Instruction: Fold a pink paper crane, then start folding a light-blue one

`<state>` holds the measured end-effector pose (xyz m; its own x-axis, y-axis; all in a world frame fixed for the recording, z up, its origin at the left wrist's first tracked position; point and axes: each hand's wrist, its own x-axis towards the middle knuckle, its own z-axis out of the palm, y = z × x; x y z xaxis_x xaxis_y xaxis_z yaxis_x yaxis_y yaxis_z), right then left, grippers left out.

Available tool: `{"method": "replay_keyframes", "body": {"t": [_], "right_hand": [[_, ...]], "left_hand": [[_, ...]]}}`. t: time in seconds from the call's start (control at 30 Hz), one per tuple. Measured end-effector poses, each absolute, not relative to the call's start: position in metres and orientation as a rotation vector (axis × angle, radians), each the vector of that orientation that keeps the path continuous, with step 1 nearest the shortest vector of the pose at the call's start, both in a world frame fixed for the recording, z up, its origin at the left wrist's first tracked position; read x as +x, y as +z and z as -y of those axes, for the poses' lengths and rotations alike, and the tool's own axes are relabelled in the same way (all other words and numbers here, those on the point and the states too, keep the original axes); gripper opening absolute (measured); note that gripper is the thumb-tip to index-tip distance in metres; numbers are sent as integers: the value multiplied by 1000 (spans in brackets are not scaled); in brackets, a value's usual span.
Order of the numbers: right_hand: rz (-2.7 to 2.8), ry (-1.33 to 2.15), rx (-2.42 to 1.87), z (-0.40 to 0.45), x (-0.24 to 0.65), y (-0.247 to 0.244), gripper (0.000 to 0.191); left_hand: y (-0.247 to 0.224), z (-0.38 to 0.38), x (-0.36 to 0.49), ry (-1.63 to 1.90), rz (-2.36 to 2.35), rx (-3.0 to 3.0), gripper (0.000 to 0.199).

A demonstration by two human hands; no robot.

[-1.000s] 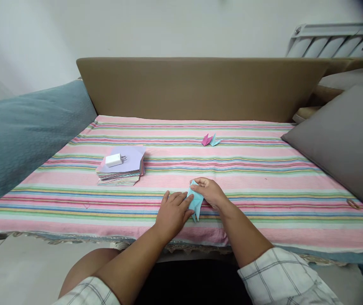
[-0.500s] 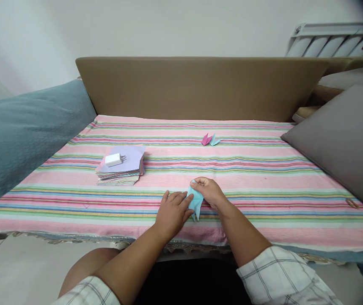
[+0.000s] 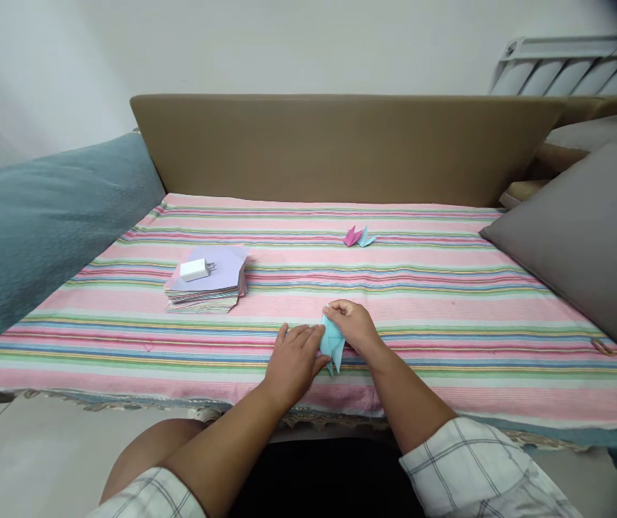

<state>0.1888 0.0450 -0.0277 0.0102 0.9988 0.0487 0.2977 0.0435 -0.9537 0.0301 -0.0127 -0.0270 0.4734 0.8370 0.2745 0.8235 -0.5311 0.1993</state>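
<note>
A light blue piece of folded origami paper [image 3: 334, 345] lies on the striped cloth, two narrow points towards me. My right hand [image 3: 352, 324] pinches its upper edge between thumb and fingers. From the left, my left hand [image 3: 298, 356] rests with its fingers stretched out, thumb and index tip against the paper's left side. Those fingers hide part of that edge. Farther back on the cloth sit a pink folded paper figure [image 3: 352, 236] and a light blue folded paper figure [image 3: 366, 237], side by side.
A stack of coloured paper [image 3: 227, 267] with a white plug charger [image 3: 194, 270] on top lies to the left. The striped cloth [image 3: 427, 302] covers the seat. A grey cushion [image 3: 589, 230] stands at right, a blue armrest [image 3: 60, 208] at left, a brown backrest [image 3: 308, 147] behind.
My left index finger has drawn back from the middle of the blue paper to its left edge. The right hand keeps its pinch in nearly the same place.
</note>
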Motion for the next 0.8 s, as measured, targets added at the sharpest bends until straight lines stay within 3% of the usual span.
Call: {"method": "replay_keyframes", "body": {"t": [0.63,0.8], "right_hand": [[1519,961,-1466,-42,189,-22,24],[1505,952,-1450,-42,188,-24,24]], "left_hand": [[-29,14,31,498,-1549,2771,44],[-28,15,32,480,-1590,2787,51]]}}
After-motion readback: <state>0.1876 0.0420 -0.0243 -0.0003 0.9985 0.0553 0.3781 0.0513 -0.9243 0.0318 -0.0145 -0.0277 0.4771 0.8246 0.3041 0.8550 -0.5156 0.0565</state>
